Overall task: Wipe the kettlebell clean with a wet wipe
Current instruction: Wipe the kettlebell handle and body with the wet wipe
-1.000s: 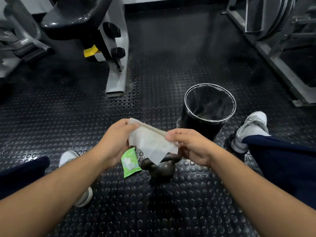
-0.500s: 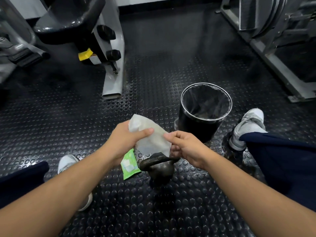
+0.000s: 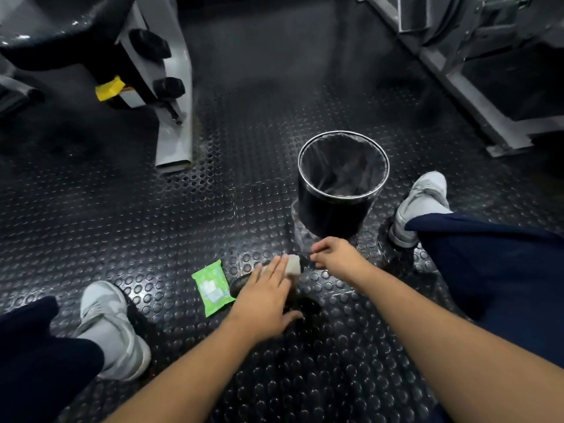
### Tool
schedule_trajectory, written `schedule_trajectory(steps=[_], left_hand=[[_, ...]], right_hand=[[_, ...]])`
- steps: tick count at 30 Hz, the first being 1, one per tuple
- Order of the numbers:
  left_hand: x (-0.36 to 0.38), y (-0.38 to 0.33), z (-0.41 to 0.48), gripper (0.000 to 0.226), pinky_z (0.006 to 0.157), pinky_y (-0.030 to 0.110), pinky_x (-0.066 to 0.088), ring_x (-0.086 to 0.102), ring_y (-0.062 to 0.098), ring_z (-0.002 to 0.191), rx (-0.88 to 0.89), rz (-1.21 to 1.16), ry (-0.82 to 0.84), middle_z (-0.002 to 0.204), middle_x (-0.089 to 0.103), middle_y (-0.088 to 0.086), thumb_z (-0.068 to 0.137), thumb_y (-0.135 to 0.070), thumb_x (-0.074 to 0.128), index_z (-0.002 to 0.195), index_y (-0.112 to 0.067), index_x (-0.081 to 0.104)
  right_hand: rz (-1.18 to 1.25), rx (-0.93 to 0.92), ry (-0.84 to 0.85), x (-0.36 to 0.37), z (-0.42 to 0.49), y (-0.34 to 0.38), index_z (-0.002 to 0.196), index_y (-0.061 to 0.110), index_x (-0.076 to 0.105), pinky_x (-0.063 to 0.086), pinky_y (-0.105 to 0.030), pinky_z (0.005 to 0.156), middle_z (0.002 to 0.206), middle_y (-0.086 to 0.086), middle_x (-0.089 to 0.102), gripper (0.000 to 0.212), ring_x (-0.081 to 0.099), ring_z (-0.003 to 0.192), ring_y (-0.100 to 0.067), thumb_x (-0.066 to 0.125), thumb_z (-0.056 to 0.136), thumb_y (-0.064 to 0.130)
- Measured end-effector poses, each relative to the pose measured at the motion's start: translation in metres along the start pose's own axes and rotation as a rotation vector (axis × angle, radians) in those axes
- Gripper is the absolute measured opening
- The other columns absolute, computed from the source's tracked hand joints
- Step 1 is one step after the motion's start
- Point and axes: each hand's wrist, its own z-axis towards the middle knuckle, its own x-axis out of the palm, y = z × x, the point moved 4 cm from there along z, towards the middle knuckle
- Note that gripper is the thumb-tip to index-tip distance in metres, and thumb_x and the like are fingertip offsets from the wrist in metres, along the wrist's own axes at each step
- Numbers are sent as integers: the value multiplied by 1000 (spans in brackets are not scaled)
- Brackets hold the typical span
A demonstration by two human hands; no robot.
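Dark navy trousers point(image 3: 494, 270) are worn on both legs, with a pale grey-and-white left trainer point(image 3: 110, 328) and a matching right trainer point(image 3: 422, 203). Both forearms are seen bare from the left hand point(image 3: 265, 297) and right hand point(image 3: 338, 257) back to the frame's edge.

Floor point(image 3: 91, 209): black, round-stud pattern. Wipe packet point(image 3: 212, 286): green w/ white label. Wet wipe point(image 3: 293, 264): white. Bin point(image 3: 335, 215): black, silver rim. Shoes point(image 3: 106, 325): pale grey. Trousers point(image 3: 488, 270): navy. Tag point(image 3: 110, 87), upper left: yellow.
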Motion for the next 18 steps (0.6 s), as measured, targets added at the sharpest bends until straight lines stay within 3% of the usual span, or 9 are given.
schedule_trajectory(steps=[3,6,8,11,15,18], left_hand=[[3,-1,-6,96,128,51,1,-7,22,159,-16,-41,-63,172,-5,9,90,-86,25,155,-15,33],[-10,-3,3,77,129,47,4,0,20,159,-39,-80,-201,172,1,7,103,-65,26,161,-14,22],[-8,-3,18,64,129,42,7,3,21,159,-59,-115,-170,173,2,9,109,-40,29,164,-11,11],[1,-9,41,65,128,42,14,17,30,156,-61,4,-58,170,14,17,104,-15,34,163,-4,8],[7,-1,54,58,120,36,30,42,27,137,-90,22,-112,150,43,14,101,-13,37,157,-2,25],[10,10,47,54,117,32,32,45,24,133,-71,-16,-144,146,46,11,102,-15,35,154,-5,28]], right_hand=[[-170,-79,44,15,-3,3,121,16,67,52,-24,87,118,-4,72,27,68,102,-15,61,95,12],[-352,-205,53,27,-12,9,140,16,59,42,-26,106,136,-6,66,45,60,126,-22,50,97,7],[-388,-252,71,33,-20,8,145,18,55,43,-25,105,137,-8,65,53,61,125,-25,45,96,2],[-418,-265,114,35,-28,6,151,20,47,33,-5,91,141,-6,63,61,60,125,-23,43,95,-3],[-461,-233,135,38,-28,1,156,29,37,45,-15,66,120,-4,71,64,66,84,-12,42,97,4],[-482,-223,158,40,-27,-2,159,27,30,50,-23,85,137,-4,63,64,65,98,-13,43,99,6]])
